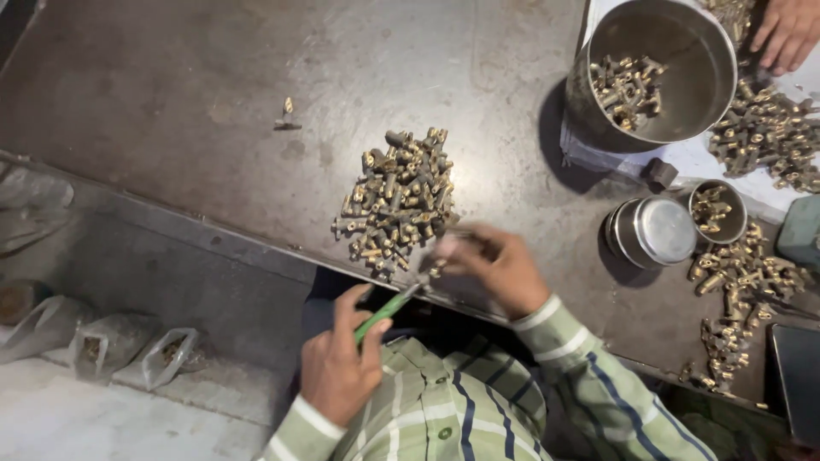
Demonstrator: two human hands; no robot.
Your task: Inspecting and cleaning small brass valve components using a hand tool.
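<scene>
My left hand (pixel 340 358) grips a green-handled tool (pixel 384 311), its thin metal tip pointing up and right. My right hand (pixel 495 266) pinches a small brass fitting (pixel 437 270) at the near table edge, and the tool's tip meets it. Both forearms wear green striped sleeves. Just beyond my right hand lies a pile of small brass fittings (pixel 398 201) on the dark metal table (pixel 213 102). My right hand looks blurred.
A large steel pot (pixel 675 94) with several fittings stands at the far right, on a white cloth. Two small steel cups (pixel 656 230), (pixel 717 210) and more fittings (pixel 743 282) lie to the right. Another person's hand (pixel 790 30) is at the top right. Plastic bags (pixel 111 341) lie on the floor, left.
</scene>
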